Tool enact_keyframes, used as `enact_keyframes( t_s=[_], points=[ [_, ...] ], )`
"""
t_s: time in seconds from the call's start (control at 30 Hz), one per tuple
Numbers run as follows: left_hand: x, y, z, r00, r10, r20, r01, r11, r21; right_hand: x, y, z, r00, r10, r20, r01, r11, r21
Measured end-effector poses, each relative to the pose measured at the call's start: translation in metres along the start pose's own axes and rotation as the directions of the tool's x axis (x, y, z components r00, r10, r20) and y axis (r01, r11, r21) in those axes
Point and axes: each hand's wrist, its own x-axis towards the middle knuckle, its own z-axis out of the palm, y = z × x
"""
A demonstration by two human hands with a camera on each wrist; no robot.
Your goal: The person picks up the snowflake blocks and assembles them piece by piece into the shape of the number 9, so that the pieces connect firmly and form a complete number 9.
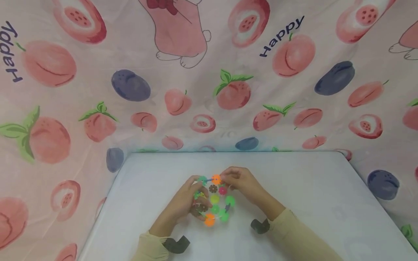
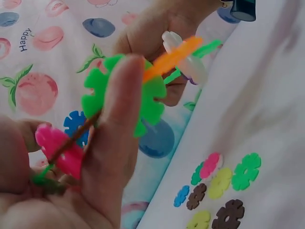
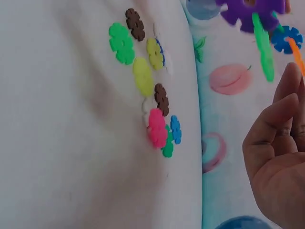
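Flower-shaped plastic discs slotted together form a linked piece between the hands. My left hand (image 1: 183, 201) holds its left side, fingers curled around several discs; in the left wrist view a green disc (image 2: 153, 105) and a pink disc (image 2: 62, 150) lie by the fingers of the left hand (image 2: 109, 148). My right hand (image 1: 245, 183) pinches at an orange disc (image 1: 216, 179) at the top. In the right wrist view, the fingertips of the right hand (image 3: 279, 152) meet an orange disc (image 3: 296, 55) seen edge-on, near a purple disc (image 3: 247, 14).
Loose discs lie on the white table (image 1: 294, 181), among them a pink one (image 3: 157, 129), a green one (image 3: 122, 44) and a brown one (image 2: 228, 217). A fruit-print cloth (image 1: 202, 87) hangs behind the table. Dark bands (image 1: 176, 244) sit by both sleeves.
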Motion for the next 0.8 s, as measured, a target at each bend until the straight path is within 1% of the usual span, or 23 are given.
enact_keyframes(
  t_s=[0.1, 0.23, 0.4, 0.5, 0.57, 0.67, 0.8],
  points=[
    [0.0, -0.001, -0.003, 1.0, 0.004, 0.018, -0.003, 0.999, -0.047, 0.002, 0.005, -0.005, 0.999, 0.036, 0.011, -0.036, 0.999, -0.007],
    [0.0, -0.003, -0.006, 0.999, 0.012, 0.042, -0.009, 0.997, -0.078, 0.004, 0.015, -0.01, 0.997, 0.072, 0.013, -0.072, 0.997, -0.031],
    [-0.002, -0.003, -0.008, 0.996, 0.034, 0.085, -0.024, 0.994, -0.109, 0.01, 0.032, -0.012, 0.992, 0.125, -0.013, -0.125, 0.984, -0.123],
    [-0.003, -0.003, -0.008, 0.993, 0.044, 0.111, -0.031, 0.992, -0.119, 0.013, 0.041, -0.01, 0.992, 0.123, -0.024, -0.125, 0.968, -0.215],
    [-0.004, -0.003, -0.008, 0.991, 0.042, 0.125, -0.026, 0.992, -0.127, 0.015, 0.045, -0.008, 0.995, 0.101, -0.021, -0.102, 0.949, -0.298],
    [-0.005, -0.002, -0.008, 0.99, 0.035, 0.14, -0.017, 0.991, -0.133, 0.017, 0.051, -0.004, 0.999, 0.051, 0.008, -0.043, 0.903, -0.428],
    [-0.005, -0.003, -0.008, 0.985, 0.04, 0.169, -0.016, 0.99, -0.143, 0.017, 0.052, 0.001, 0.999, 0.018, 0.046, 0.01, 0.842, -0.54]
  ],
)
